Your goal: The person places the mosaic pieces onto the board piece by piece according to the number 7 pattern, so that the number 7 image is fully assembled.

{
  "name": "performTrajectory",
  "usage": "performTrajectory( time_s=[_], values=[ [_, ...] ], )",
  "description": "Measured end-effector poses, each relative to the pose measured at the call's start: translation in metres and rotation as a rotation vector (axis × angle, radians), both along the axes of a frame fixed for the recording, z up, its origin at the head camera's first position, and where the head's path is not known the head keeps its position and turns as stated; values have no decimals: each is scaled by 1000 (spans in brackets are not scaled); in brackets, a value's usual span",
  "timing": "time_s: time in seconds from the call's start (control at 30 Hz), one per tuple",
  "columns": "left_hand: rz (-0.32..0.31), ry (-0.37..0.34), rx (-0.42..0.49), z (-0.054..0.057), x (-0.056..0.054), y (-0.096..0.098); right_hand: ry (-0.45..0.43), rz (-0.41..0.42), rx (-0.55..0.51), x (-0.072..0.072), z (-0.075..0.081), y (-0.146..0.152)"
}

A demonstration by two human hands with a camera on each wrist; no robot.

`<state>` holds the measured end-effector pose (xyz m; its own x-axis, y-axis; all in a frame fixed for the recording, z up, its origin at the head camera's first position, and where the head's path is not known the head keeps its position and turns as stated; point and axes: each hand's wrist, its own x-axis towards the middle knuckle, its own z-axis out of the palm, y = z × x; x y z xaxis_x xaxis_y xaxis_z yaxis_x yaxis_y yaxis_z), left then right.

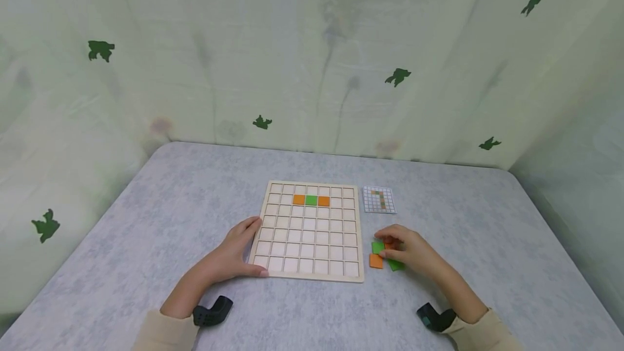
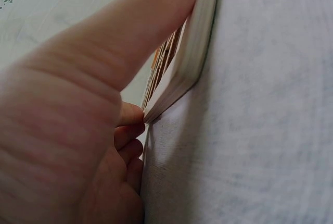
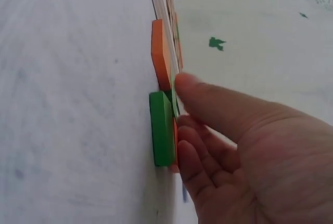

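1. Beige cloth covers the left forearm as a sleeve (image 1: 168,330), at 8 o'clock from the board's centre; a black wrist device (image 1: 213,311) sits beside it.
2. Left hand (image 1: 231,256), between 8 and 9 o'clock: thumb and fingers spread wide, thumb nearly straight along the near edge, fingertips against the left edge, steadying the board's corner.
3. Wooden grid board (image 1: 308,237), flat on the grey table (image 1: 195,194). Towards its 12 o'clock, three inlaid tiles (image 1: 311,200) form a row: orange, green, orange.
4. Pattern card (image 1: 379,200), just off the board at 2 o'clock.
5. Loose green and orange tiles (image 1: 376,261), near the board between 3 and 4 o'clock.
6. Right hand (image 1: 411,248), at 3 o'clock: fingers bent, thumb parted from them over the loose tiles; I cannot tell whether one is gripped.
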<state>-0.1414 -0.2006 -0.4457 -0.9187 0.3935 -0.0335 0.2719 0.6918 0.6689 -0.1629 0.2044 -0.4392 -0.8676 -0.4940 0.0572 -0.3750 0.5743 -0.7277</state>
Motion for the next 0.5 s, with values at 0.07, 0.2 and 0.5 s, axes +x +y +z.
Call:
performTrajectory(
  time_s=[0.07, 0.2, 0.5],
  values=[
    [0, 1, -3, 0, 0, 0, -3, 3, 14, 0, -1, 0],
    [0, -1, -5, 0, 0, 1, -5, 31, 39, 0, 0, 2],
    [0, 8, -4, -1, 0, -1, 0, 50, 83, -1, 1, 1]
  ],
)
